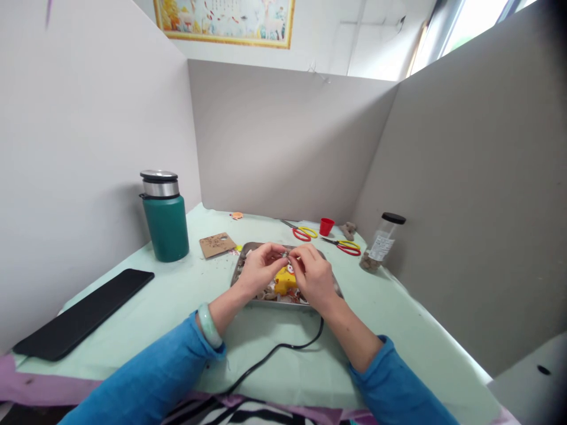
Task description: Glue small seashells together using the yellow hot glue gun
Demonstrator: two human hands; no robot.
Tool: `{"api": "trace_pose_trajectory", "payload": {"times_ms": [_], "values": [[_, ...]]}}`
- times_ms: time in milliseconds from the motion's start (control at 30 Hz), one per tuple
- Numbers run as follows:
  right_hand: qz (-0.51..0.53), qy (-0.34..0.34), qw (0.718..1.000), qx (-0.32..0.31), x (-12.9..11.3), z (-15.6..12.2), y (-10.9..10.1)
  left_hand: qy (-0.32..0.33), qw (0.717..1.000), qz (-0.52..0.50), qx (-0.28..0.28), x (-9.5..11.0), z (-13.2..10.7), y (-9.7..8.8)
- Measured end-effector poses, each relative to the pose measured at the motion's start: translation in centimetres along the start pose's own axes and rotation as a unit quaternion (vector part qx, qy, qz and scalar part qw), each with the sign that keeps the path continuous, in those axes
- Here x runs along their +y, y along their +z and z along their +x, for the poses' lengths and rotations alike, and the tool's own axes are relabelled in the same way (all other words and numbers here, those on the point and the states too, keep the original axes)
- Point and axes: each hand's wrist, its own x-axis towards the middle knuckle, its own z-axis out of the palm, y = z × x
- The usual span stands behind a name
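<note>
My left hand [259,268] and my right hand [312,274] meet above a metal tray [241,267], fingertips pinched together on a tiny object [286,255] too small to name. Both hands are closed in a pinch. Under them in the tray lies a yellow object [283,280] among several small brownish bits. A pale green bangle [208,324] circles my left wrist, and both arms wear blue sleeves.
A green flask [165,217] with a steel lid stands at the left, a brown card [217,244] beside it. A long black pad [84,313] lies at the left edge. Two red-and-yellow scissors [303,232] [345,245], a red cup [326,226], a clear jar [381,242] and a black cable [274,351] are nearby.
</note>
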Motion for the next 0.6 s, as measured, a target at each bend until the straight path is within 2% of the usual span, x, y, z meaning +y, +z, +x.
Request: {"api": "trace_pose_trajectory", "payload": {"times_ms": [300, 600], "values": [[0.022, 0.018, 1.0, 0.013, 0.13, -0.05, 0.15, -0.06, 0.995, -0.08, 0.016, 0.54, 0.1, 0.14], [0.009, 0.011, 1.0, -0.004, 0.02, 0.03, -0.05, -0.049, 0.996, -0.08, 0.012, 0.47, 0.05, 0.12]]}}
